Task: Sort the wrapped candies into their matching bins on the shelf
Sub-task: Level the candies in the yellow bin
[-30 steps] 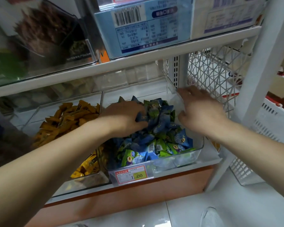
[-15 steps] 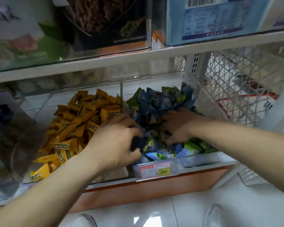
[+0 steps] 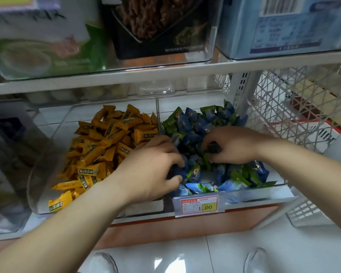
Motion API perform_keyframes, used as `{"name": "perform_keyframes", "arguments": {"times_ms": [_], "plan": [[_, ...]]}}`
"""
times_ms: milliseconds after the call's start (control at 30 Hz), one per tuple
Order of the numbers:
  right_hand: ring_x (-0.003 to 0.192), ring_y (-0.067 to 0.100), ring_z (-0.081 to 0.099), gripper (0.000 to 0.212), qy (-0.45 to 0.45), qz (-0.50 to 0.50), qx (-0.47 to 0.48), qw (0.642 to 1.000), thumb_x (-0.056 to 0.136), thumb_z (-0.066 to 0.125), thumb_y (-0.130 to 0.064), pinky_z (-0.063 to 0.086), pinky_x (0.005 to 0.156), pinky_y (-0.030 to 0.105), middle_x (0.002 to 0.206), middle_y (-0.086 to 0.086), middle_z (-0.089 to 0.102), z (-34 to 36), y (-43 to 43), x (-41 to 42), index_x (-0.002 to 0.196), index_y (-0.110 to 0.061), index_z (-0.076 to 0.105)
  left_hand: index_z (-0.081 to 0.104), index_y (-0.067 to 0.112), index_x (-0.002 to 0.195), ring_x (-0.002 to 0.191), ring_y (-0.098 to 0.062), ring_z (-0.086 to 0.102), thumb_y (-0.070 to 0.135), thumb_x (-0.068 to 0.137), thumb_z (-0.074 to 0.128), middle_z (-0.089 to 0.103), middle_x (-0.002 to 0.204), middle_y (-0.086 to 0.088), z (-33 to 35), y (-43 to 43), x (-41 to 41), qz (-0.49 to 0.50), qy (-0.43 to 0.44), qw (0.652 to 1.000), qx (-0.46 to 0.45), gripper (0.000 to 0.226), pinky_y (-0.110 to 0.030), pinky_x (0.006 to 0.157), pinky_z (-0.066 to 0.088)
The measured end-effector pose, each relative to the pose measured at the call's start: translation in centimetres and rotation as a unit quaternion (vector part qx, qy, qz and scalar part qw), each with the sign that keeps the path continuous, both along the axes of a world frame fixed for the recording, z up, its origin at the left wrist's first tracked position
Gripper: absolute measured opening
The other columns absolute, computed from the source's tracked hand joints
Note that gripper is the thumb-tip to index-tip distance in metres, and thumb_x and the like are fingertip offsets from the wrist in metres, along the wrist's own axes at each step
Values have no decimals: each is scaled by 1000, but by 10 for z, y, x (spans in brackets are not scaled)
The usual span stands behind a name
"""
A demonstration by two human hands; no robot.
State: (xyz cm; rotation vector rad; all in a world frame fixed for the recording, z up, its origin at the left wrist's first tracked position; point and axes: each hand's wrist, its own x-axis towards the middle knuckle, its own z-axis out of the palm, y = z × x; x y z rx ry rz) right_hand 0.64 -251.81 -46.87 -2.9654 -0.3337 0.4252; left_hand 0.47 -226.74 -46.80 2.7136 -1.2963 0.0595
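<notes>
Two clear bins stand side by side on the lower shelf. The left bin [image 3: 47, 208] holds a heap of orange wrapped candies [image 3: 106, 142]. The right bin [image 3: 260, 196] holds blue and green wrapped candies [image 3: 197, 123]. My left hand [image 3: 152, 170] reaches over the divider between the bins, its fingers curled into the blue and green pile near the front. My right hand [image 3: 230, 146] lies in the middle of the same pile, fingertips curled down round dark blue candies. What each hand has hold of is partly hidden by its fingers.
A red and yellow price tag [image 3: 199, 205] hangs on the right bin's front. The upper shelf [image 3: 165, 75] carries clear boxes of packaged snacks. A white wire basket [image 3: 295, 107] stands to the right. A dark bin [image 3: 6, 154] sits far left. Shoe tips [image 3: 104, 263] show on the tiled floor.
The view has shifted down and closer. My right hand came from the bin's right wall into the middle of the pile. My left hand slid toward the bin's front left.
</notes>
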Motion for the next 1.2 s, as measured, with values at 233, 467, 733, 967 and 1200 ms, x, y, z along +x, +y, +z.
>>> {"name": "perform_keyframes", "arguments": {"times_ms": [233, 467, 733, 967, 1200], "plan": [[96, 6, 62, 25, -160, 9, 180, 971, 87, 60, -42, 52, 83, 29, 107, -19, 65, 28, 66, -27, 111, -37, 67, 65, 34, 116, 106, 2, 57, 36, 93, 59, 66, 116, 15, 42, 44, 2, 73, 46, 983, -163, 24, -15, 87, 45], [90, -7, 62, 21, -153, 70, 332, 928, 92, 60, -24, 48, 75, 11, 94, -22, 68, 36, 147, -48, 109, -35, 67, 69, 34, 92, 82, 3, 62, 27, 90, 63, 69, 89, 16, 34, 151, -38, 180, 62, 969, -161, 9, -19, 72, 50], [114, 9, 58, 49, -49, 180, 148, 971, 93, 55, -32, 51, 96, 36, 131, -9, 62, -3, 231, -44, 142, -31, 48, 55, 23, 135, 118, -20, 57, 34, 88, 58, 56, 135, 3, -16, 181, -58, 213, 21, 977, -18, 49, -36, 95, 48], [99, 0, 59, 36, -145, 191, 82, 967, 87, 46, -49, 55, 75, 32, 114, -22, 66, 26, 233, -38, 118, -42, 63, 61, 29, 127, 116, -13, 55, 39, 88, 58, 60, 127, 10, -11, 199, -54, 215, -29, 968, -123, 40, -37, 93, 51], [103, 11, 58, 40, -106, 256, 11, 961, 82, 55, -56, 44, 70, 19, 121, -12, 64, 45, 296, 51, 118, -40, 63, 48, 18, 139, 113, -20, 59, 34, 90, 63, 62, 127, -1, -19, 220, -35, 345, 38, 899, -267, 53, -30, 93, 46]]}}
